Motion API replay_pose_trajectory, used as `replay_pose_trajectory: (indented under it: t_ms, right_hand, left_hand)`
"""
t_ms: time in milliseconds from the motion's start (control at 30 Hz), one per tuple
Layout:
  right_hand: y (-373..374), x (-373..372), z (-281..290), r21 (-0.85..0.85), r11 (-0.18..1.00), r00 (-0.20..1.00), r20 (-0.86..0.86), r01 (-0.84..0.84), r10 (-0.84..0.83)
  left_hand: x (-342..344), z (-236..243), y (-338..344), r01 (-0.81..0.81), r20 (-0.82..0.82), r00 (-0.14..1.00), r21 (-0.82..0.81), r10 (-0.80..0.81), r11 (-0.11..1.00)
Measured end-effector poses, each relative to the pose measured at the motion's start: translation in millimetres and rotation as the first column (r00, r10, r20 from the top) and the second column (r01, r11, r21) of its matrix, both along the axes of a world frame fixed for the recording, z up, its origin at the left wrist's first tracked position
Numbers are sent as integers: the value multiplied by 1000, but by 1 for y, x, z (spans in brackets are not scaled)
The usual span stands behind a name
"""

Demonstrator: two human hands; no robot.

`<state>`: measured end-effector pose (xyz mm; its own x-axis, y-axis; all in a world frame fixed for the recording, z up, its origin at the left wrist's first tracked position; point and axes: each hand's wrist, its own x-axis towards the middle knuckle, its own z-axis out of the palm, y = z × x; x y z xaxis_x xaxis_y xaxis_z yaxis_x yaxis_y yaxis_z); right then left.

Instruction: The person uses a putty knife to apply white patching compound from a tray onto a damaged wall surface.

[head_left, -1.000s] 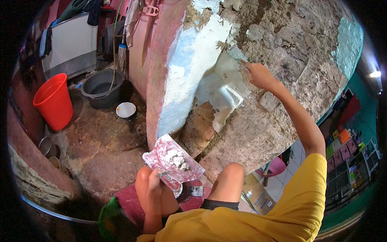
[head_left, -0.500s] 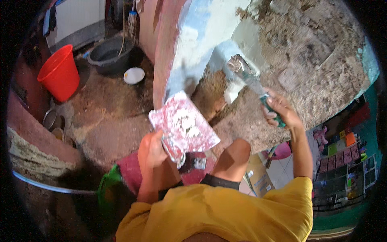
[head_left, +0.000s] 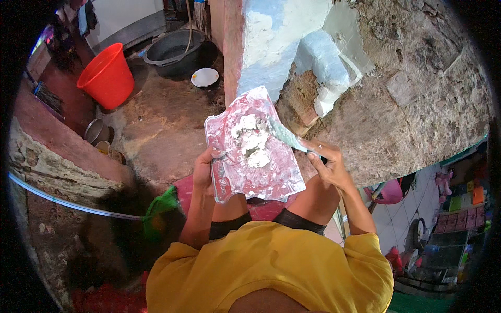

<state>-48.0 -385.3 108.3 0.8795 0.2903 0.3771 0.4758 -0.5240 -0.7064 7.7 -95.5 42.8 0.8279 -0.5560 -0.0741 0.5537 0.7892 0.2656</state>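
Note:
In front of me a reddish board (head_left: 235, 177), smeared with white, is gripped at its left edge by my left hand (head_left: 204, 169). A lump of white putty (head_left: 254, 141) sits in the middle of it. My right hand (head_left: 329, 161) is closed round the handle of a putty knife (head_left: 286, 135), whose blade lies at the board's right side, by the putty. Just beyond the board stands a wall corner with a white and pale blue coat (head_left: 323, 57). Bare brown masonry (head_left: 301, 96) shows in a broken patch at its foot.
A rough stone ledge (head_left: 402, 120) spreads to the right. Far left are a red bucket (head_left: 107, 78), a black tub (head_left: 175, 49) and a white plate (head_left: 204, 77) on the floor. Metal bowls (head_left: 96, 131) lie by the left wall. A pink basin (head_left: 387, 192) stands low at the right.
My right hand has brought the putty knife from the wall corner back down to the board. The board now lies flatter and more squarely before me. The view has shifted a little.

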Motion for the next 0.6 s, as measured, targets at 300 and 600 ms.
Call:
replay_pose_trajectory:
  t_ms: [300,600]
  right_hand:
    - [-31,-41,-18,-222,975,999,-20,26,-31]
    - [-23,-68,-57,2,998,992,-109,68,-67]
  left_hand:
    - [-12,1,-9,-122,172,982,248,81,961]
    - [-8,-6,-9,-161,74,987,347,144,924]
